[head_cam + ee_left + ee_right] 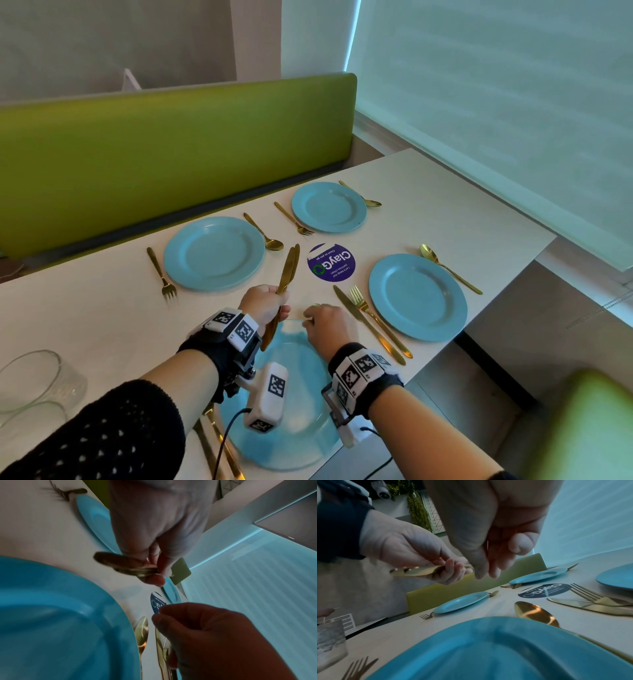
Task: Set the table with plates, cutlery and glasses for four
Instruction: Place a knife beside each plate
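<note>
Gold knives (287,270) are gripped in the left hand (265,305) above the near plate (294,442), blades pointing away toward the sticker (331,262). The right hand (325,323) is held just beside them, nearer the handles, fingers loosely curled on nothing. A knife is judged easiest drawn out along its long axis.

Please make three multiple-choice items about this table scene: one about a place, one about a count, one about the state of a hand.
1. Where does the laid knife lie?
A. On a plate
B. Left of the fork, by the near-right plate
C. On the sticker

2. How many blue plates are on the table?
A. Three
B. Four
C. Five

3. What is the left hand doing?
A. Gripping gold knives
B. Lying flat on the table
C. Holding a glass

Key: 1 B, the knife lies beside the fork there. 2 B, the head view shows four. 3 A, its fingers curl round the handles.
</note>
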The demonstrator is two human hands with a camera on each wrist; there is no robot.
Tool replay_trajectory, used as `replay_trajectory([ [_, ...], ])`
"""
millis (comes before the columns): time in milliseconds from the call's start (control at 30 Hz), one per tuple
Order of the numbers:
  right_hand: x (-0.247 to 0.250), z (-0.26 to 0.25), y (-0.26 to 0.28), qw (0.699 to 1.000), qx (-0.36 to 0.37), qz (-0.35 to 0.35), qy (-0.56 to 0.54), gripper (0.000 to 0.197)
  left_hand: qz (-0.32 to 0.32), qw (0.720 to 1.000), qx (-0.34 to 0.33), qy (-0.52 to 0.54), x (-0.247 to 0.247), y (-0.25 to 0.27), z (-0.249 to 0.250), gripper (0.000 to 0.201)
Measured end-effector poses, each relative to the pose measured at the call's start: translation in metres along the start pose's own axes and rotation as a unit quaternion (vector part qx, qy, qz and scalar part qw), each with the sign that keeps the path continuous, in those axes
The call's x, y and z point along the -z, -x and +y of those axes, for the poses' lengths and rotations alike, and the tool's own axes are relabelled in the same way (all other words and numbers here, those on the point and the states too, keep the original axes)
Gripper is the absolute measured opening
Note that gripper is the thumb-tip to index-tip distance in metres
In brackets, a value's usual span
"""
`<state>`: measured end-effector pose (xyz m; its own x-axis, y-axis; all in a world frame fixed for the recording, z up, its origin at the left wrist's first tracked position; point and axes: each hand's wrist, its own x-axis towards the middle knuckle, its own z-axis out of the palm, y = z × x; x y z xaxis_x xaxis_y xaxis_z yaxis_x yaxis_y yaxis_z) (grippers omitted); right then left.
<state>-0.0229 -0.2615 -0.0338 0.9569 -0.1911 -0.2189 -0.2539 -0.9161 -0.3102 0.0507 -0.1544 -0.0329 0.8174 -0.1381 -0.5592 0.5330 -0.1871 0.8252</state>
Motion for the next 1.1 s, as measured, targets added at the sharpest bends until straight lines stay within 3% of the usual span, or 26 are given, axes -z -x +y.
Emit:
replay_trajectory([
  [267, -0.003, -0.051, 0.023, 0.995, 0.068, 0.072, -0.017, 0.036, -0.087, 0.996, -0.006, -0.023, 0.050, 0.028, -0.008, 0.009],
  [433, -0.002, -0.078, 0.031, 0.972, 0.148, 0.183, -0.021, 0.019, -0.103, 0.993, -0.032, -0.046, 0.074, 0.038, -0.005, 0.022],
  [633, -0.003, -0.083, 0.022, 0.975, 0.186, 0.106, 0.061, 0.024, -0.106, 0.991, -0.026, -0.078, 0.085, 0.035, 0.002, 0.028],
  [700, 0.000, -0.083, 0.012, 0.966, 0.216, 0.111, 0.083, 0.021, -0.103, 0.989, -0.031, -0.097, 0.085, 0.029, 0.005, 0.025],
  [767, 0.007, -0.084, -0.003, 0.966, 0.234, 0.068, 0.086, 0.010, -0.103, 0.988, -0.034, -0.114, 0.087, 0.022, 0.011, 0.023],
  [867, 0.022, -0.087, -0.030, 0.963, 0.226, -0.053, 0.133, 0.024, -0.103, 0.984, -0.023, -0.141, 0.090, 0.009, 0.022, 0.022],
  [967, 0.033, -0.091, -0.062, 0.960, 0.217, -0.099, 0.149, 0.023, -0.090, 0.988, -0.014, -0.122, 0.092, -0.008, 0.033, 0.016],
  [1033, 0.037, -0.092, -0.086, 0.959, 0.200, -0.111, 0.165, 0.020, -0.059, 0.992, -0.019, -0.108, 0.092, -0.022, 0.044, 0.013],
  [1100, 0.046, -0.085, -0.111, 0.966, 0.164, -0.105, 0.171, 0.019, 0.030, 0.992, -0.049, -0.111, 0.098, -0.043, 0.052, 0.011],
])
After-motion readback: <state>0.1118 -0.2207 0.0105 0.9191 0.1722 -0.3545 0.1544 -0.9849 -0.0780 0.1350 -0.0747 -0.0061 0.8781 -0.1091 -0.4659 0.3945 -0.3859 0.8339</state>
